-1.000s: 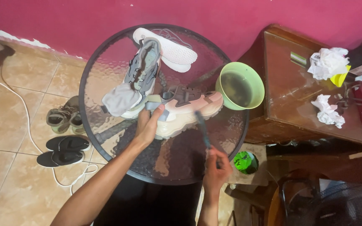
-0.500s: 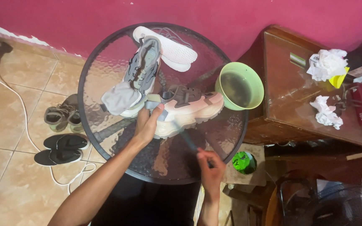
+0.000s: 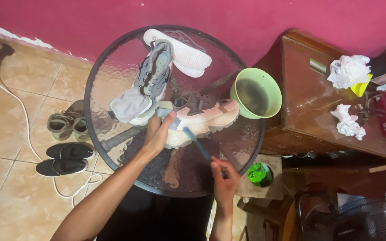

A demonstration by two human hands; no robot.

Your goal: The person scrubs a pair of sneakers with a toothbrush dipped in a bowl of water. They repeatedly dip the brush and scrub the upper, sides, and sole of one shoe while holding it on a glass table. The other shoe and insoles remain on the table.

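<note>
A pale pink and grey sneaker [image 3: 206,114] lies on its side on a round glass table [image 3: 112,67]. My left hand [image 3: 158,132] grips its heel end. My right hand [image 3: 225,178] holds a thin blue brush [image 3: 196,142], whose head touches the sneaker's sole edge. A second grey sneaker [image 3: 150,82] lies beside it toward the far left, with a grey cloth [image 3: 128,105] at its near end. A white insole [image 3: 179,51] sits at the table's far edge.
A green bowl of murky water [image 3: 255,93] stands at the table's right rim. A brown wooden cabinet [image 3: 309,98] with crumpled tissues [image 3: 348,71] is to the right. Shoes [image 3: 65,125], black sandals [image 3: 63,159] and a white cable [image 3: 18,107] lie on the tiled floor. A green bottle cap [image 3: 260,174] is below.
My right hand has shifted the brush from a steeper angle to lie slanted, its head now at the sneaker's lower edge. The left hand stays on the heel.
</note>
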